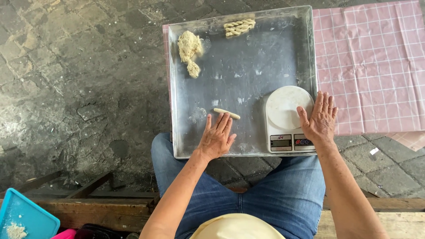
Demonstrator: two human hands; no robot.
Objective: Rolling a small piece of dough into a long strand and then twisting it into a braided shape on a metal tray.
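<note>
On the metal tray (177,88), which I keep across my knees so both hands can reach its floor, my left hand (217,138) lies palm down with the fingers spread and extended, the fingertips touching or just behind a short dough roll (226,113); from this angle I cannot tell whether they press on it or only rest beside it. Flat fingers over the roll suit a back-and-forth rolling contact rather than a pinch, I judge. My right hand (319,119) is also open, fingers together, laid over the right edge of the white scale (283,108) and the tray rim, apparently steadying both. Seen closely, the roll is a pale beige stick, smooth and of fairly even thickness, lying slightly aslant near the tray's middle front, well apart from the rest. At the far left sits a rough dough lump (189,46) with a smaller piece below it; at the far edge lies a twisted braid (239,27) of the same dough. Floury smears dull the tray floor. Beyond it a pink checked cloth (372,62) covers the surface to the right.
</note>
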